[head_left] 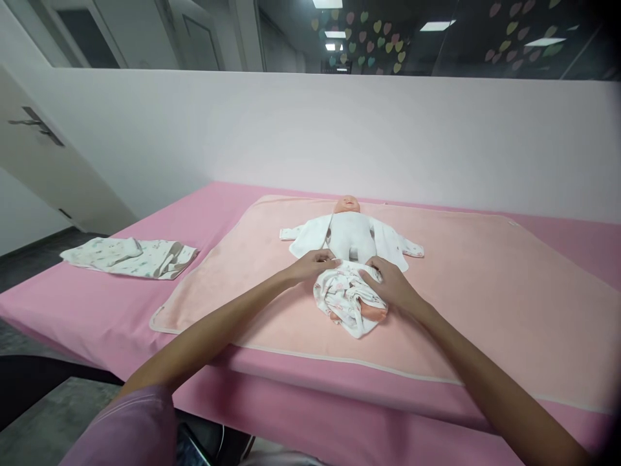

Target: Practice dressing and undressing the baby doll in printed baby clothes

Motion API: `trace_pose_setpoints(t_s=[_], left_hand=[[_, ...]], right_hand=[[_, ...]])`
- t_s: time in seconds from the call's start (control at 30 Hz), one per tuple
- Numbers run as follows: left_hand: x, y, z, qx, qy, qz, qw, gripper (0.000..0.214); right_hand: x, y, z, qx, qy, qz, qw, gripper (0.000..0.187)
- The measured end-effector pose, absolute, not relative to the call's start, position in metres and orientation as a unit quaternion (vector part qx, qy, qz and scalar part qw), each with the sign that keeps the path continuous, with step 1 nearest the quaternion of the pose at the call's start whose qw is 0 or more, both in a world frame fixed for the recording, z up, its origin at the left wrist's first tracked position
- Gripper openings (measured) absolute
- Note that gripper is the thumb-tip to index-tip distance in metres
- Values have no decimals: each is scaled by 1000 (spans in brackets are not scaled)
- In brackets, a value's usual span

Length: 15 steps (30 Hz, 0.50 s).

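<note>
A baby doll lies on its back, head toward the wall, on a peach blanket. Its white top is spread open at both sides, the sleeves still round the arms. Patterned baby pants are bunched round the doll's legs, and bits of the legs show through the folds. My left hand pinches the waistband at its left side. On the right side, my right hand grips the same waistband, thumb over the cloth. Some fingertips of both hands are hidden by the fabric.
A folded patterned cloth lies on the pink bed cover at the left. Behind the bed stands a white wall with a window above it. A door is at the far left. The bed's front edge runs below my forearms.
</note>
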<state>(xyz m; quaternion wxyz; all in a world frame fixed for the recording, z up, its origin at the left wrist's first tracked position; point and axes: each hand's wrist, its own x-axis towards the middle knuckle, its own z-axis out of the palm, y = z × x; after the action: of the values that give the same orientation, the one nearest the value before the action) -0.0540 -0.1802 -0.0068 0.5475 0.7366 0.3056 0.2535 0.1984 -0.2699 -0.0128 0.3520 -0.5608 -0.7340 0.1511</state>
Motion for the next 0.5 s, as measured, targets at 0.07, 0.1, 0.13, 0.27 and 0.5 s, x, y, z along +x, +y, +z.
trace_pose_setpoints(t_s=[0.07, 0.1, 0.13, 0.27, 0.5], left_hand=[[-56, -179, -18, 766, 326, 282, 477, 43], [-55, -179, -23, 784, 334, 304, 425, 40], [-52, -180, -26, 799, 340, 328, 373, 36], [-34, -178, -29, 814, 342, 374, 282, 24], [-24, -167, -26, 800, 355, 389, 289, 26]], right_hand=[[204, -274, -21, -568, -732, 114, 359, 30], [206, -274, -24, -569, -726, 99, 373, 30], [207, -274, -27, -569, -718, 89, 392, 30], [207, -263, -33, -583, -642, 160, 471, 39], [205, -235, -35, -564, -599, 281, 494, 50]])
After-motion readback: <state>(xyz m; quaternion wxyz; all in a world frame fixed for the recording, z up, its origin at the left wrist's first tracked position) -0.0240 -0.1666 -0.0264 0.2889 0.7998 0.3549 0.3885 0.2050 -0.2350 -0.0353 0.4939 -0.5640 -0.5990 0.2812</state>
